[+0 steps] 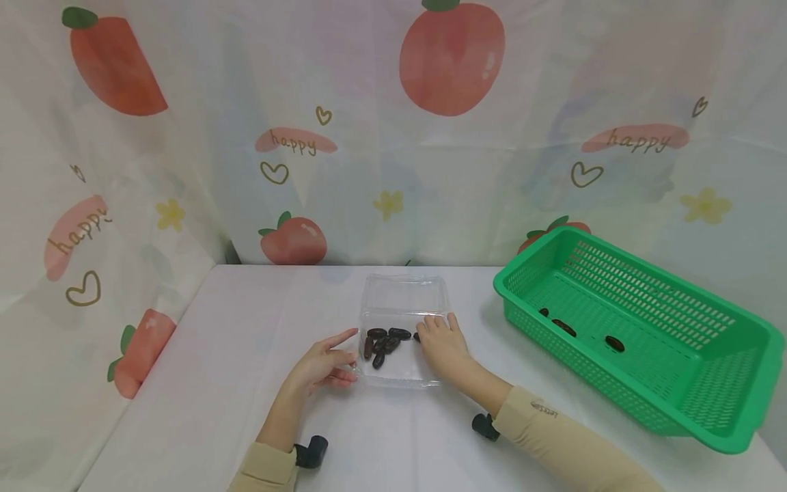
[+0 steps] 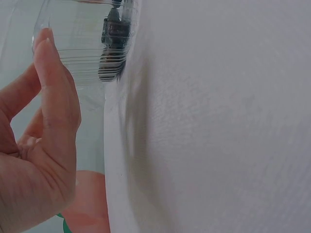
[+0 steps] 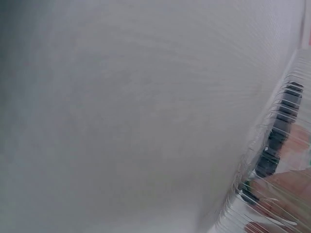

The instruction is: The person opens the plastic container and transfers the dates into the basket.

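Note:
A clear plastic clamshell box [image 1: 399, 377] stands on the table with its lid raised at the back. Several dark, glossy dates [image 1: 378, 359] lie inside, mostly towards the left. At the box's left side is my left hand [image 1: 322, 365], fingers extended, fingertips against the clear wall; in the left wrist view those fingers [image 2: 56, 92] look nearly straight. My right hand [image 1: 444, 345] reaches over the box's right side and pinches a date [image 1: 417, 337], which its fingers partly cover. Through the ribbed wall, the right wrist view shows that date [image 3: 249, 195] at the fingertips.
A green perforated basket [image 1: 596, 362] stands on the right of the table, with a few dates [image 1: 615, 343] on its floor. White cloth covers the table [image 1: 203, 369]. A fruit-patterned curtain [image 1: 369, 89] hangs behind and to the left.

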{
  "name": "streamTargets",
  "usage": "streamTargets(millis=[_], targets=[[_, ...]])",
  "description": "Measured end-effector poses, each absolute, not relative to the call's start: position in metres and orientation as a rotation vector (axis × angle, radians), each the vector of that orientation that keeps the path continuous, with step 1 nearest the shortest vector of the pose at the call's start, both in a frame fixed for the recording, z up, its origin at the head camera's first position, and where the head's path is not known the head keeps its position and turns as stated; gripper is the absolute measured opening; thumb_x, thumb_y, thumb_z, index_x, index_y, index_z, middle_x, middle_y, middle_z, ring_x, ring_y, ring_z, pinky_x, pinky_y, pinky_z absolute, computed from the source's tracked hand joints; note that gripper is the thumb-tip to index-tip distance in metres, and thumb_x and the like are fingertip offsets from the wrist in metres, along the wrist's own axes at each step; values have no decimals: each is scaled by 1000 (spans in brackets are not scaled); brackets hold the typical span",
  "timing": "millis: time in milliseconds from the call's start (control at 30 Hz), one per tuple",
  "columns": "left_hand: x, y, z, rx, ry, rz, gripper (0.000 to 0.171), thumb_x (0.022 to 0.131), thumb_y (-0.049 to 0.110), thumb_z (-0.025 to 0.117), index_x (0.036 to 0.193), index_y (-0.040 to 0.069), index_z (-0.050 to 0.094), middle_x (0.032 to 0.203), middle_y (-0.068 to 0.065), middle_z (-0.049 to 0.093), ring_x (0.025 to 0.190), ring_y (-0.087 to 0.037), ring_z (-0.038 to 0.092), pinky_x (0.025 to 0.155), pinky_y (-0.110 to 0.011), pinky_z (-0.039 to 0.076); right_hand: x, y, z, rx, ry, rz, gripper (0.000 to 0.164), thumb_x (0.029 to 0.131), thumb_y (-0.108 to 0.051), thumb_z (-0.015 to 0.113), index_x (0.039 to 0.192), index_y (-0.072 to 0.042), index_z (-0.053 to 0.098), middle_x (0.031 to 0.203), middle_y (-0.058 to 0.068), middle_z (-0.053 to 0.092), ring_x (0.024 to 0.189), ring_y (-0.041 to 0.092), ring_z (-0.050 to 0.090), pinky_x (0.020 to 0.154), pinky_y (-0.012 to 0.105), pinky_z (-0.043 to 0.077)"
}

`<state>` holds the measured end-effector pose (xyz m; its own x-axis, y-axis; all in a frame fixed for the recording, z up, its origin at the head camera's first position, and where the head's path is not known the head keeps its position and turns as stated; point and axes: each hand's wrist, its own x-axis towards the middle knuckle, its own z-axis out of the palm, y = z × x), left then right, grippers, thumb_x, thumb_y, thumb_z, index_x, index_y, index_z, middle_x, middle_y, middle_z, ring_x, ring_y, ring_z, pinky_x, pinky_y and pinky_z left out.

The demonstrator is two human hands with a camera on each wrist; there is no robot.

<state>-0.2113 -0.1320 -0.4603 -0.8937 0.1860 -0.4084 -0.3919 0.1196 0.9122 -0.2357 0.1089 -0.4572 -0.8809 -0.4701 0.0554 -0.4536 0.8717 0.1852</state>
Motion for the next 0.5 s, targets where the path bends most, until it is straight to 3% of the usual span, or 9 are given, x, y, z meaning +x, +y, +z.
streamTargets(millis=[500], targets=[[-211,-132,-459,-170,1981,1828,57,87,10,60,140,17,39,91,-14,62,54,-15,62,54,-28,56,-235,110,-458,738,-2942,-224,24,84,-17,62,102,-2,62,101,11,53,102,29,49,99,53,31]])
